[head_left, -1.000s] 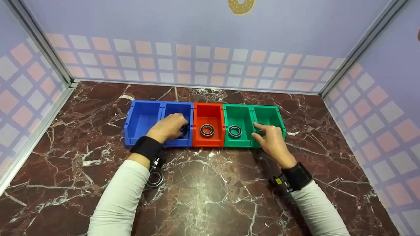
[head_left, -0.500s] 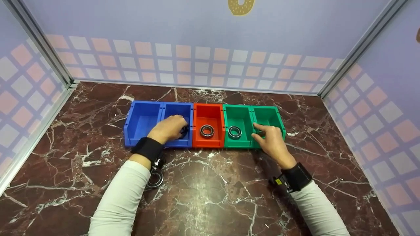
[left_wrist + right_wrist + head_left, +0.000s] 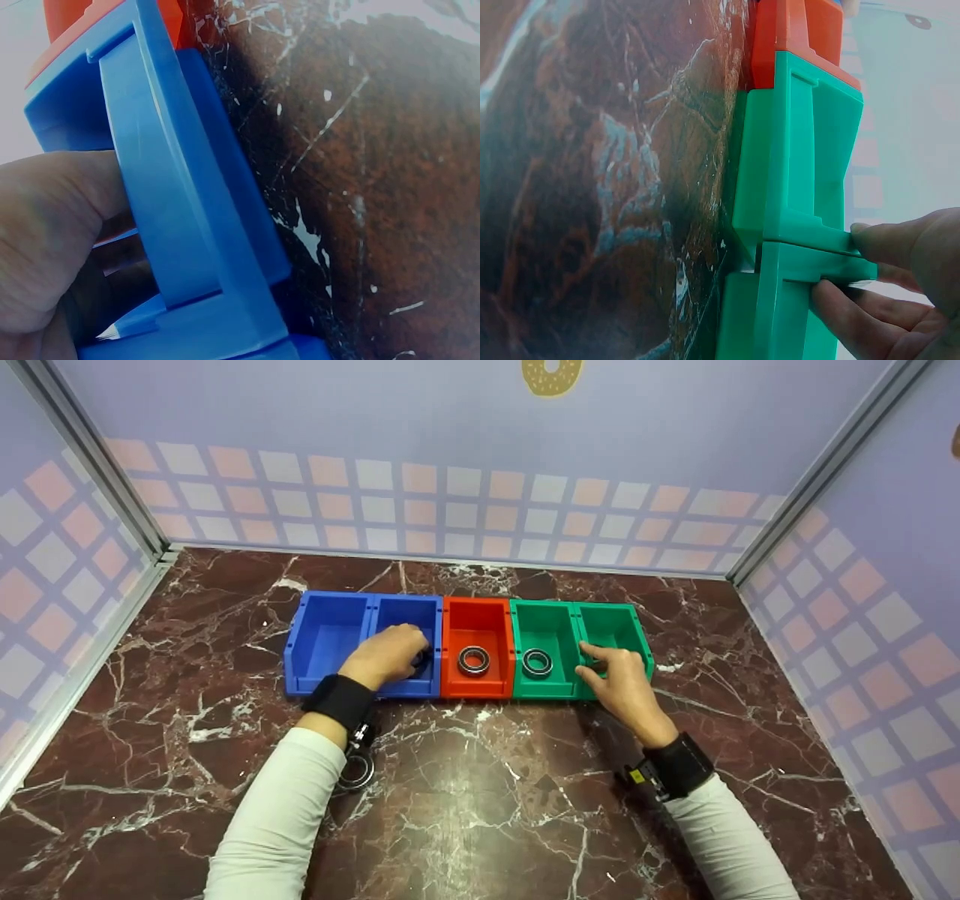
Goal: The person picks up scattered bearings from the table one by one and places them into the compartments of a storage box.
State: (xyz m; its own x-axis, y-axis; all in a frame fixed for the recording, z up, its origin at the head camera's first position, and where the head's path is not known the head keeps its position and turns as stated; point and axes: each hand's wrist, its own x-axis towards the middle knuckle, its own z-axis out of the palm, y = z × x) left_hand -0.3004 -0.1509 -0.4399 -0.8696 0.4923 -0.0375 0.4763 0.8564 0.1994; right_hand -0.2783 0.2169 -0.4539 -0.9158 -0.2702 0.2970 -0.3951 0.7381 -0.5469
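In the head view, my left hand (image 3: 388,654) reaches into the right one of two blue bins (image 3: 330,630). Its curled fingers grip a dark ring-shaped bearing (image 3: 421,657), mostly hidden by the hand. The left wrist view shows the thumb and fingers behind the bin's front lip (image 3: 154,172), with the bearing out of sight. My right hand (image 3: 624,682) pinches the adjoining side walls (image 3: 817,259) of two green bins, thumb on one side and fingers on the other. One bearing (image 3: 473,660) lies flat in the red bin (image 3: 477,615); another bearing (image 3: 537,663) lies in the left green bin (image 3: 541,619).
Another bearing (image 3: 356,771) rests on the brown marbled table (image 3: 465,810), partly covered by the left wrist strap (image 3: 339,703). The bins stand side by side in one row. Patterned panels (image 3: 472,450) rise behind the table and at both sides.
My left hand has shifted very slightly to the right within the blue bin. The right hand, the bins and the visible bearings stay in place.
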